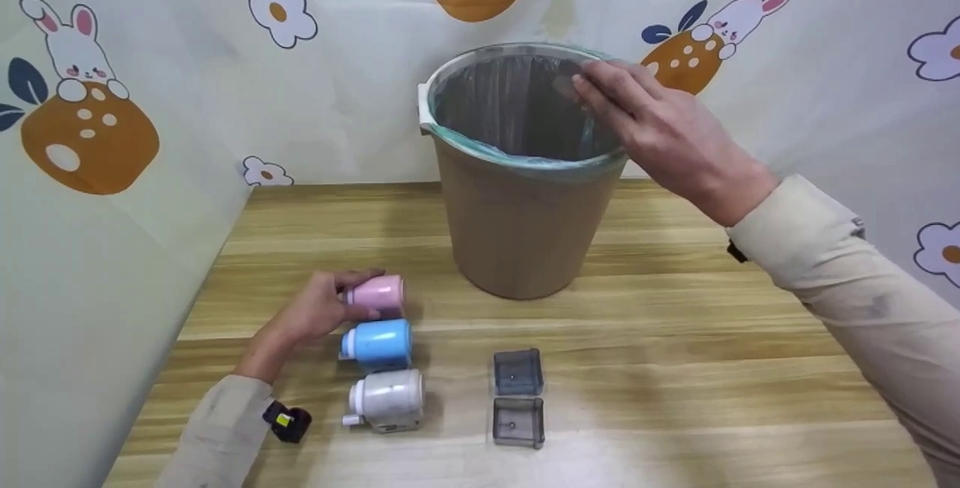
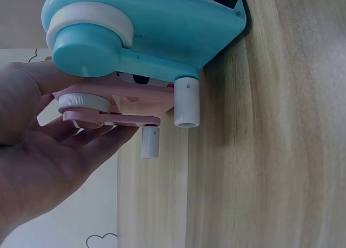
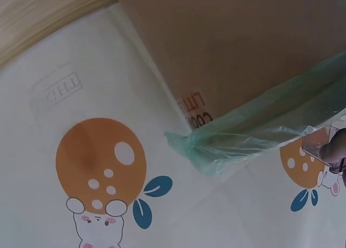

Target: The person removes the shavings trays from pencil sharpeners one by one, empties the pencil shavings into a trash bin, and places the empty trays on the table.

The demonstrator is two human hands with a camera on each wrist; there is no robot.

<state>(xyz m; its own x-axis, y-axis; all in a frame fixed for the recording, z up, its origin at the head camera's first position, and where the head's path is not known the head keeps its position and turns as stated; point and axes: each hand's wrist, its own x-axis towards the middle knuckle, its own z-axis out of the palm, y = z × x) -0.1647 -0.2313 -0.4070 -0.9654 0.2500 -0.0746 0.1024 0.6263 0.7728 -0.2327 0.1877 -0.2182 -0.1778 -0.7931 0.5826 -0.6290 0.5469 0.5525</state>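
Note:
On the left of the table, three hand-crank pencil sharpeners stand in a column. My left hand (image 1: 319, 306) grips the farthest, the pink pencil sharpener (image 1: 380, 294), with thumb and fingers on opposite sides. Nearer are the blue pencil sharpener (image 1: 384, 344) and the whitish-grey pencil sharpener (image 1: 394, 396). The left wrist view shows the cranks of the blue and pink ones. Over the right rim of a trash bin (image 1: 525, 226), my right hand (image 1: 664, 119) pinches a clear plastic drawer (image 3: 318, 141), mostly hidden by the fingers in the head view.
Two dark see-through drawers (image 1: 517, 373) lie one behind the other, right of the sharpeners. A greenish bag (image 3: 243, 145) lines the brown bin and folds over its rim. Behind the wooden table (image 1: 697, 368) hangs a cloth (image 1: 360, 98) printed with rabbits and flowers.

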